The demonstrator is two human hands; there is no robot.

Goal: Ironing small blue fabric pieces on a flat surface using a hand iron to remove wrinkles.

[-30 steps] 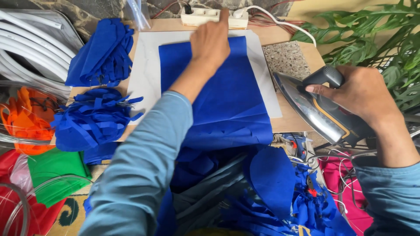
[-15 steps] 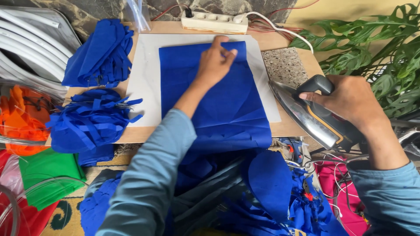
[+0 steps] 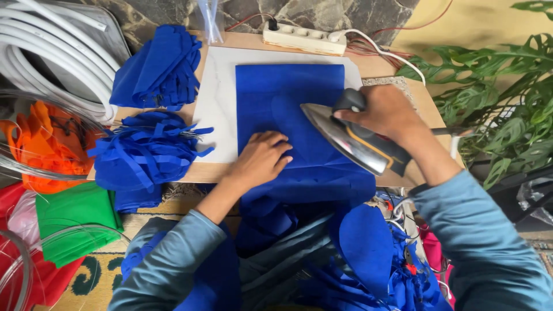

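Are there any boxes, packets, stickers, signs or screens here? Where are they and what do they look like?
No boxes, labels, signs or screens show.
Clear plastic wrapper: top edge of the table, above the white board; narrow, see-through, upright.
Clear plastic bag: far left, by the green cloth; crumpled, see-through.
Right hand holds the iron; left hand presses the blue cloth.

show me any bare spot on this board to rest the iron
Bare white board lies left of the blue cloth; a thin strip on its right. Wood by the power strip is narrow. Blue scrap piles crowd the left; left hand presses the cloth, right hand holds the iron.
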